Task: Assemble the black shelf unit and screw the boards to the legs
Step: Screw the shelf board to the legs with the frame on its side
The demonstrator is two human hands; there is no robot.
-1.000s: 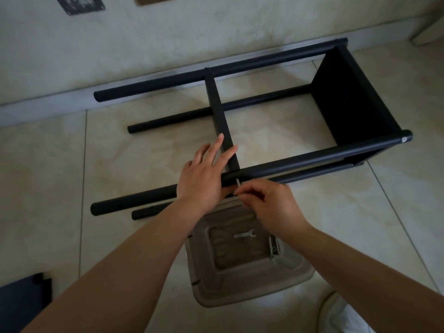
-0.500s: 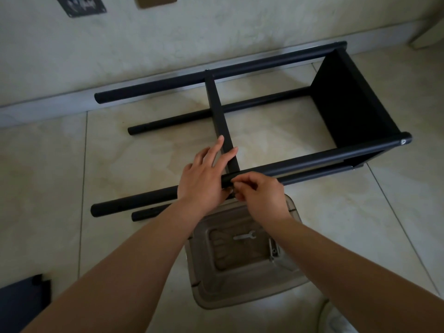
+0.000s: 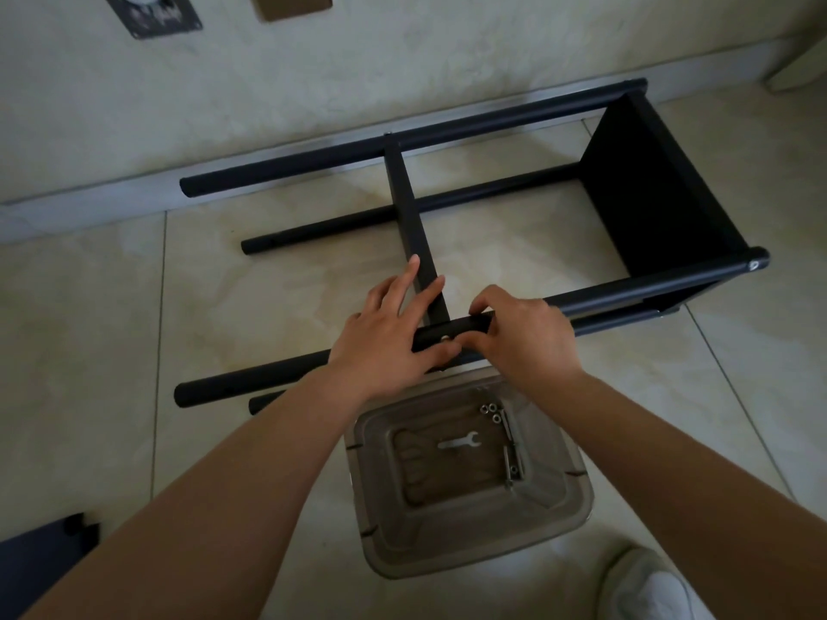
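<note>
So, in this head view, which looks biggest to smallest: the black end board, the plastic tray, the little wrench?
1. Black end board
2. Plastic tray, nearly as large but nearer the camera, so unsure
3. Wrench

The legs (image 3: 470, 123) look like matt black painted tube, smooth, with a faint sheen along the near one at centre right. The board (image 3: 658, 190) in the upper right is flat matt black. A small bright metal screw head (image 3: 445, 338) glints mid-frame. The tray (image 3: 474, 552) below centre is smoky translucent plastic, slightly glossy, holding a silvery metal spanner (image 3: 458, 442) and shiny nuts (image 3: 490, 411). The floor (image 3: 89, 328) is pale polished tile, mottled like marble. The wall (image 3: 402, 51) at the top looks rough plaster.
</note>
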